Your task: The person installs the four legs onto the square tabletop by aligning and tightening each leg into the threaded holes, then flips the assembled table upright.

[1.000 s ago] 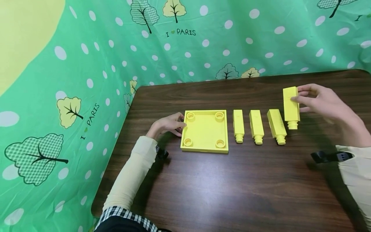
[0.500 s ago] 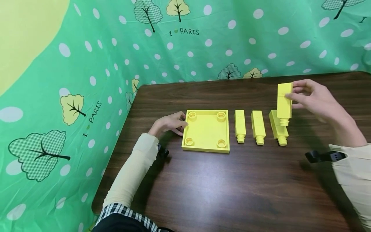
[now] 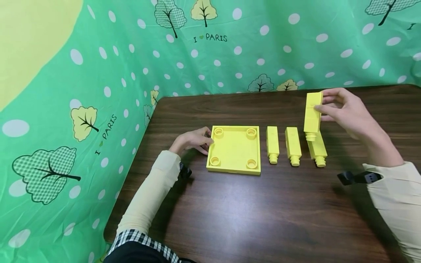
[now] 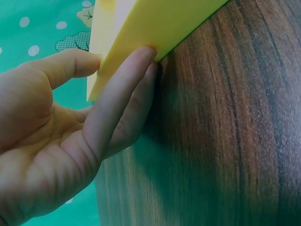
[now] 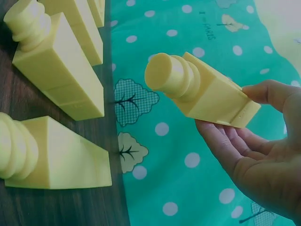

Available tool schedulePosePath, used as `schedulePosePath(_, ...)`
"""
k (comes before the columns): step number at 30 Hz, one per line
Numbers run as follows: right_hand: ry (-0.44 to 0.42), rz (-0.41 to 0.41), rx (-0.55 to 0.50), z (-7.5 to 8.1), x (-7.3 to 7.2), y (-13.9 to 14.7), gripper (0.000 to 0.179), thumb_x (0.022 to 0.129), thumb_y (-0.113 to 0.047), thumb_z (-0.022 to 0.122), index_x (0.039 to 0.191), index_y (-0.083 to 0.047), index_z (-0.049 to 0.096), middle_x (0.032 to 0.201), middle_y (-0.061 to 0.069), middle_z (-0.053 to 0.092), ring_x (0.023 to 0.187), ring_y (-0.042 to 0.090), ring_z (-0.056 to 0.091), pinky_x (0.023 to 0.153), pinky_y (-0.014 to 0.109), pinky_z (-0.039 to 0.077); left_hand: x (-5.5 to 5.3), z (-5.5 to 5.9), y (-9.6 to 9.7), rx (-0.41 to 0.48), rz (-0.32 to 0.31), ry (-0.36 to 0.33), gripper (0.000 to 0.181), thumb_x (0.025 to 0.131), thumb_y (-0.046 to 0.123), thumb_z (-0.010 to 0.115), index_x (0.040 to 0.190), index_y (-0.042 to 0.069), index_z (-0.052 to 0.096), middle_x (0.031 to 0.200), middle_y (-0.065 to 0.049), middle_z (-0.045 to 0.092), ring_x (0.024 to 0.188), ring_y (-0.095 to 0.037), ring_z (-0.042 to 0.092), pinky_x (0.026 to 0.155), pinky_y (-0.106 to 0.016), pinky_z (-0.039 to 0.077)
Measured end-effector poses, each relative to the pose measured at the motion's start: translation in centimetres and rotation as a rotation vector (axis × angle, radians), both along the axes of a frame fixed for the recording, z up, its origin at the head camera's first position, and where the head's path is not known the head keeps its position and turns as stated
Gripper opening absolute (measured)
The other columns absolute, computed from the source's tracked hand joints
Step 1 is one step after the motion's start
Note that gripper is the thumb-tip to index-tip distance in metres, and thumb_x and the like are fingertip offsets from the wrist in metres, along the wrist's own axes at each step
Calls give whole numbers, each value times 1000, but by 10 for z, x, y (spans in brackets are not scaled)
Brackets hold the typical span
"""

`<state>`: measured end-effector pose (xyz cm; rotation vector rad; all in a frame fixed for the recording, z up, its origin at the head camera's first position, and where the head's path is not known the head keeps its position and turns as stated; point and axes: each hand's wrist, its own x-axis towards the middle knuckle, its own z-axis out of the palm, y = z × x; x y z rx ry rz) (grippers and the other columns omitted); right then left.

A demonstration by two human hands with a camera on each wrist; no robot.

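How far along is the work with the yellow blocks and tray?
Early, it seems. Done: the tray lies on the table, ring side up, with the left hand gripping its edge. In hand: one block, held up by the right hand. Remaining: three more blocks lie beside the tray, probably to be fitted into the four corner rings, all unfilled.

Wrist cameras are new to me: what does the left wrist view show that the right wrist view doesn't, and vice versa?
Only the left wrist view: the left hand, touching the edge of the square yellow tray.
Only the right wrist view: the right hand, holding a yellow peg with a ridged neck, and other yellow pegs.
Both: the dark wood-grain table and the green cloth with white dots and printed trees.
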<state>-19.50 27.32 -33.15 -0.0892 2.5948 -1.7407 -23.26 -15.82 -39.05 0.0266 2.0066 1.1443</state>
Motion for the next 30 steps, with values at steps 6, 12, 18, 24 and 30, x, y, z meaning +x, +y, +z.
schedulePosePath(6,7,13,-9,2,0,-7,37,92,-16,64,122,-17,43,106,-2,46,85,-3,58,66,15,57,0,0,0,1,-1,-4,38,97,13,51,129,8,31,103,-17,51,86,-25,61,79,-36,60)
schedulePosePath(12,34,18,-9,4,-1,-16,44,91,-16,65,128,-13,41,110,-6,45,88,-1,57,68,15,57,-1,-1,0,7,-2,-6,39,97,12,51,129,8,30,102,-17,51,86,-25,62,79,-36,60)
schedulePosePath(18,62,23,-16,6,0,-24,44,91,-16,65,128,-12,42,109,-5,46,90,1,57,68,15,57,-1,-2,-1,13,2,-7,40,96,12,52,130,8,30,104,-17,51,88,-25,62,79,-36,60)
schedulePosePath(24,76,22,-39,6,-2,-32,44,91,-13,65,128,-14,42,109,-4,47,91,1,57,67,14,56,0,-2,-1,23,8,-17,40,97,12,53,130,8,30,105,-17,51,90,-25,62,80,-37,60)
schedulePosePath(30,81,26,-75,8,-4,-44,50,90,-11,65,133,-8,39,111,-4,48,94,3,55,68,13,56,0,-1,-2,26,17,-26,41,97,12,54,130,9,30,105,-17,51,88,-25,62,80,-36,60)
